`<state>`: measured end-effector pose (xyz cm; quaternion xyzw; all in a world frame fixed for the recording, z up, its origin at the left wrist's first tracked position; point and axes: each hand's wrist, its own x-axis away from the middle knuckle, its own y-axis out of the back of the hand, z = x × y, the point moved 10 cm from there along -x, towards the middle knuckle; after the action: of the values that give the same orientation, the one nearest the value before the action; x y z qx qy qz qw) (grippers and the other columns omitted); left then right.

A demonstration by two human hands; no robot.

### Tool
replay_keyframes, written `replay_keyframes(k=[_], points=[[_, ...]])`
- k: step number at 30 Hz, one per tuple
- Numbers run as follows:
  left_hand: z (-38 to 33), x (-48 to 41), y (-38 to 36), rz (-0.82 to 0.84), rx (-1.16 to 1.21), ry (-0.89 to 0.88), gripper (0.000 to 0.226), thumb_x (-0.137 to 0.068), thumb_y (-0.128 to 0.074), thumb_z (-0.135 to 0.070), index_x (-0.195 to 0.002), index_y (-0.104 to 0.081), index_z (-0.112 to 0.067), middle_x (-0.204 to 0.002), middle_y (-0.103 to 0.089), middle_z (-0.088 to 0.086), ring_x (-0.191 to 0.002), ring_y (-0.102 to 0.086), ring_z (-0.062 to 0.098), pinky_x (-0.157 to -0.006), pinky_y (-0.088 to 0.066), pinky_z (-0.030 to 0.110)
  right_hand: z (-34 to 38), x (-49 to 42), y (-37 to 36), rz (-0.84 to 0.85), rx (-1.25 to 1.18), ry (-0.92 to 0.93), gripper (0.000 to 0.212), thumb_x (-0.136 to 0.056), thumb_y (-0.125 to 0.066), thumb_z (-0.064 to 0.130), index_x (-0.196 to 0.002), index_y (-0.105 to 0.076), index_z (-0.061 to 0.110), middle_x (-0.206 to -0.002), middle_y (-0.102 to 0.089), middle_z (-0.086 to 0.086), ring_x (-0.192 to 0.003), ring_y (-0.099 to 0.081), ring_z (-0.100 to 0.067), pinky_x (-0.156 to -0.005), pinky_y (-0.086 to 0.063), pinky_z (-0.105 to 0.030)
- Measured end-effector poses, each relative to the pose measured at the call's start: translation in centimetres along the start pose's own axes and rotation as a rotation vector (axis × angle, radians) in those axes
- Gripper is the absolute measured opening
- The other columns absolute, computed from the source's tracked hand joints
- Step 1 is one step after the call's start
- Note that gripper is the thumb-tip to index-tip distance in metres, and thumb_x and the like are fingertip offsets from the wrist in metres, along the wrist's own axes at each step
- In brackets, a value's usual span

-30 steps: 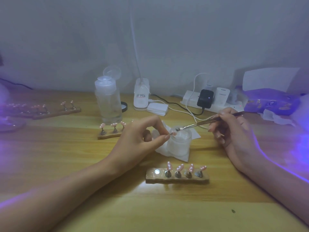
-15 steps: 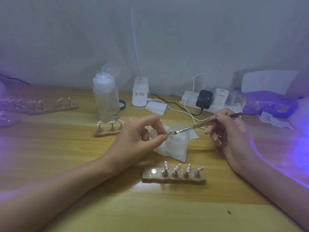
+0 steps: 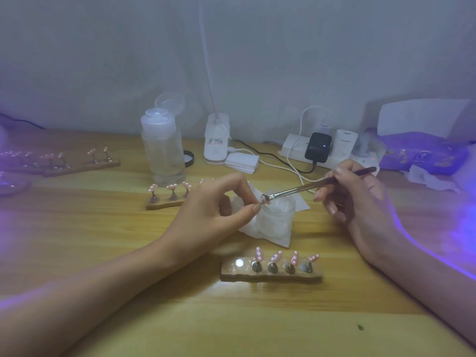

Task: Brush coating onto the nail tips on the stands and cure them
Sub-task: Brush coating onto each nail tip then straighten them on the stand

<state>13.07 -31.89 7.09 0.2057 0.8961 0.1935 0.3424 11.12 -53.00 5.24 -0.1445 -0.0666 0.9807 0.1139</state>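
Centre of bench: the left hand pinches a small pink nail tip between thumb and forefinger, held just above the rim of a frosted jar. The other fingers are curled under the palm. The right hand grips a thin brush pen-style, fingers curled round the handle. The bristle end touches the pinched nail tip. The jar stands on a crumpled white tissue.

Front centre: the near stand, a wooden block, carries four nail tips — pink with pale dots, tilted on metal pegs. A shiny round disc shows at its left end.

Behind the left hand: the second stand, partly hidden by that hand. Three tips are visible; the rest cannot be counted.

Far left: the third stand in violet glow — tips too blurred to count.

Back of bench: a clear bottle with its flip lid open, a white lamp base, a power strip with a black adapter plugged in, and a purple packet at the right. Violet light falls on both forearms.
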Motion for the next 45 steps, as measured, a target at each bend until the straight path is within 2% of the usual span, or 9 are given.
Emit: replay_keyframes(k=[4, 10, 16, 21, 26, 31, 36, 40, 45], points=[[0.3, -0.1, 0.0, -0.002, 0.026, 0.031, 0.016, -0.088, -0.073, -0.006, -0.078, -0.062, -0.01, -0.056, -0.053, -0.033, -0.04, -0.038, 0.0, -0.048, -0.025, 0.005, -0.3, 0.0, 1.0, -0.085, -0.031, -0.048, 0.031, -0.102, -0.045, 0.018, -0.072, -0.052, 0.022, -0.057, -0.064, -0.005, -0.04, -0.041, -0.008, -0.037, -0.03, -0.015], [0.7, 0.0, 0.0, 0.002, 0.079, 0.068, 0.018, -0.087, -0.075, -0.009, -0.076, -0.063, -0.014, -0.053, -0.054, -0.03, -0.04, -0.042, -0.002, -0.047, -0.028, 0.006, -0.2, 0.1, 0.5, -0.06, 0.021, -0.04, 0.028, -0.102, -0.044, 0.016, -0.075, -0.051, 0.019, -0.058, -0.064, -0.006, -0.04, -0.039, -0.009, -0.039, -0.024, -0.018], [0.7, 0.1, -0.1, 0.005, 0.108, 0.087, 0.019, -0.086, -0.077, -0.013, -0.075, -0.063, -0.018, -0.052, -0.055, -0.029, -0.041, -0.043, -0.003, -0.048, -0.029, 0.005, 0.0, 0.0, 0.0, -0.028, -0.006, -0.021, 0.026, -0.097, -0.049, 0.024, -0.071, -0.054, 0.023, -0.06, -0.066, -0.006, -0.041, -0.042, -0.009, -0.037, -0.029, -0.015], [0.7, 0.1, 0.1, -0.001, 0.109, 0.098, 0.018, -0.086, -0.078, -0.016, -0.075, -0.064, -0.019, -0.053, -0.056, -0.029, -0.042, -0.046, -0.003, -0.049, -0.031, 0.006, -0.3, -0.1, 0.5, -0.081, -0.009, -0.06, 0.04, -0.101, -0.046, 0.019, -0.064, -0.059, 0.028, -0.057, -0.064, -0.004, -0.045, -0.044, -0.01, -0.038, -0.029, -0.015], [0.6, 0.2, 0.2, 0.004, 0.098, 0.089, 0.015, -0.086, -0.077, -0.018, -0.077, -0.065, -0.016, -0.054, -0.055, -0.031, -0.043, -0.045, -0.004, -0.049, -0.03, 0.005, -0.5, -0.2, 0.5, -0.067, 0.052, -0.057, 0.036, -0.1, -0.046, 0.021, -0.067, -0.056, 0.027, -0.058, -0.064, -0.005, -0.043, -0.042, -0.008, -0.039, -0.026, -0.017], [0.7, 0.1, 0.1, 0.003, 0.094, 0.069, 0.016, -0.086, -0.078, -0.018, -0.077, -0.064, -0.017, -0.055, -0.055, -0.031, -0.043, -0.044, -0.003, -0.049, -0.029, 0.004, -0.3, -0.2, 0.3, -0.053, 0.008, -0.039, 0.03, -0.094, -0.052, 0.027, -0.066, -0.06, 0.029, -0.059, -0.065, -0.005, -0.045, -0.045, -0.008, -0.038, -0.033, -0.014], [0.5, 0.1, 0.1, -0.001, 0.09, 0.058, 0.017, -0.086, -0.077, -0.016, -0.077, -0.064, -0.016, -0.053, -0.053, -0.032, -0.042, -0.042, -0.003, -0.049, -0.028, 0.004, -0.5, -0.3, 0.7, -0.088, -0.014, -0.06, 0.036, -0.1, -0.046, 0.02, -0.067, -0.058, 0.027, -0.058, -0.063, -0.005, -0.044, -0.041, -0.009, -0.038, -0.028, -0.016], [0.7, 0.0, 0.1, 0.0, 0.091, 0.062, 0.016, -0.085, -0.078, -0.016, -0.077, -0.064, -0.015, -0.053, -0.054, -0.032, -0.041, -0.043, -0.004, -0.049, -0.029, 0.004, -0.6, -0.2, 0.1, -0.033, 0.013, -0.065, 0.024, -0.097, -0.049, 0.025, -0.073, -0.055, 0.023, -0.06, -0.065, -0.006, -0.042, -0.04, -0.009, -0.038, -0.03, -0.015], [0.6, 0.0, -0.1, 0.01, 0.101, 0.061, 0.015, -0.086, -0.077, -0.017, -0.078, -0.064, -0.014, -0.053, -0.054, -0.03, -0.041, -0.042, -0.003, -0.048, -0.028, 0.003, -0.6, -0.2, 0.5, -0.063, -0.056, -0.069, 0.033, -0.098, -0.049, 0.021, -0.067, -0.059, 0.025, -0.06, -0.065, -0.007, -0.041, -0.038, -0.008, -0.039, -0.034, -0.014]])
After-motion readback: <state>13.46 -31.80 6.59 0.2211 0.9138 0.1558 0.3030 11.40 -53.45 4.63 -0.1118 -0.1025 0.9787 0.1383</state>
